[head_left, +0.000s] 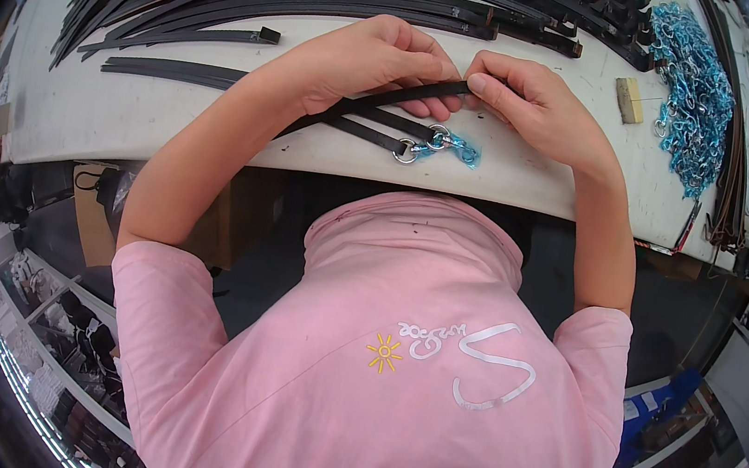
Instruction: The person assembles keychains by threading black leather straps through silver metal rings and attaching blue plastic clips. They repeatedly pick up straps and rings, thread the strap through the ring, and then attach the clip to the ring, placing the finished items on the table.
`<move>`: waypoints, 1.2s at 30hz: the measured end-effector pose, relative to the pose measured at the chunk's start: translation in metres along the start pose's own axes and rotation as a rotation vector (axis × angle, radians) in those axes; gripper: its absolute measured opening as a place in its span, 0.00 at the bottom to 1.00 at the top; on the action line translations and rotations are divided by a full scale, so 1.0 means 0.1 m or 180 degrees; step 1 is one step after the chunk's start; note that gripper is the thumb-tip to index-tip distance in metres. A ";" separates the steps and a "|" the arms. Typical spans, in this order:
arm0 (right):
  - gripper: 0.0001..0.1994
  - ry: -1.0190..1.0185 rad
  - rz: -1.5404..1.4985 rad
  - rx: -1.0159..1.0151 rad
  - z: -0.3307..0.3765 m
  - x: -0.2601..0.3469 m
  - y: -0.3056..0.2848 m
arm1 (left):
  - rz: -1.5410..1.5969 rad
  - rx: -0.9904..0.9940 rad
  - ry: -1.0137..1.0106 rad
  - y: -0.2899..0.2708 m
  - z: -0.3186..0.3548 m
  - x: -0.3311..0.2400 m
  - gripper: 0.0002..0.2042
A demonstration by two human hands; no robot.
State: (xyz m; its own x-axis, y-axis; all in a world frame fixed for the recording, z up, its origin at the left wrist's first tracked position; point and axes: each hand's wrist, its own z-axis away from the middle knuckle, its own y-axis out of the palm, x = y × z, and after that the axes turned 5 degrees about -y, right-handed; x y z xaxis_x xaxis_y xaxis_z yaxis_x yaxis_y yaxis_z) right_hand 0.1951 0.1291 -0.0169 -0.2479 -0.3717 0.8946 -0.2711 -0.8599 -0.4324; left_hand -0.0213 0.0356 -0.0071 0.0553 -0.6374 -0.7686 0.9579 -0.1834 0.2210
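Observation:
A black strap (405,96) runs slantwise up to the right across the near part of the table. My right hand (530,108) pinches its end between thumb and fingers. Against the strap close by, my left hand (404,67) is closed with curled fingers, some of them beneath it; part of its grip is hidden. Below my hands lie black straps (368,130) ending in metal rings (405,151). Metal clasps partly wrapped in blue film (461,149) are attached at those rings.
Many long black straps (347,1) are laid along the back of the white table (51,124). On the right, a heap of blue-wrapped metal hardware (691,95) stands beside a small tan block (630,101). Brown cords (730,194) hang at the right edge. Shelves (55,326) stand lower left.

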 end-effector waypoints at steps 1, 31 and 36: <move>0.13 0.0040 -0.0080 -0.0001 0.00 0.00 0.00 | -0.0126 -0.0033 0.0099 0.01 -0.02 0.02 0.09; 0.10 0.0071 -0.0583 -0.0101 0.08 0.17 0.07 | -0.2631 -0.1754 0.1873 0.33 0.49 0.26 0.10; 0.06 -0.0373 0.0231 -0.0305 0.06 0.31 0.23 | -0.2837 -0.1867 0.2196 0.33 0.59 0.35 0.11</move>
State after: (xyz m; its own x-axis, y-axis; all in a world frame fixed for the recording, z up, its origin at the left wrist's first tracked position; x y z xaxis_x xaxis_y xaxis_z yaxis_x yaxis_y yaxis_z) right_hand 0.1863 0.0957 0.0009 -0.1613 -0.4747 0.8652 -0.3452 -0.7942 -0.5001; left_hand -0.0043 -0.0366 0.0087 -0.7043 0.0888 -0.7043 0.7094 0.1239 -0.6938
